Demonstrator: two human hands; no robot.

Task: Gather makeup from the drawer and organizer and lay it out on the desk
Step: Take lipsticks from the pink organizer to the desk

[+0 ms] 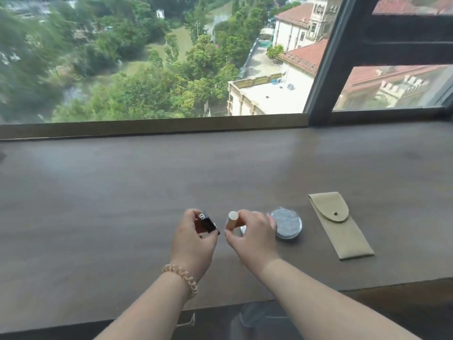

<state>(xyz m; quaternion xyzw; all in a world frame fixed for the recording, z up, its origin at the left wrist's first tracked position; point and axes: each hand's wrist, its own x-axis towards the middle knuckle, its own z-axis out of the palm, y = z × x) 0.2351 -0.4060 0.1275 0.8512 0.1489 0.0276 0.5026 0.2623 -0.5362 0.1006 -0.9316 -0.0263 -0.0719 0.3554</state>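
My left hand (192, 239) grips a black lipstick tube (207, 223) with a round silver emblem on its end, held just above the dark wooden desk (98, 204). My right hand (253, 235) pinches a small beige tube with a white cap (232, 220), upright, at or just above the desk surface. The two hands are close together near the desk's front middle. Right behind my right hand lies a round clear compact (286, 223) with a silvery lid, partly hidden by my fingers.
A beige fabric pouch (339, 227) with a snap flap lies flat to the right of the compact. A large window with a dark frame (326, 69) runs along the desk's far edge. Below the front edge a drawer area (257, 317) shows dimly.
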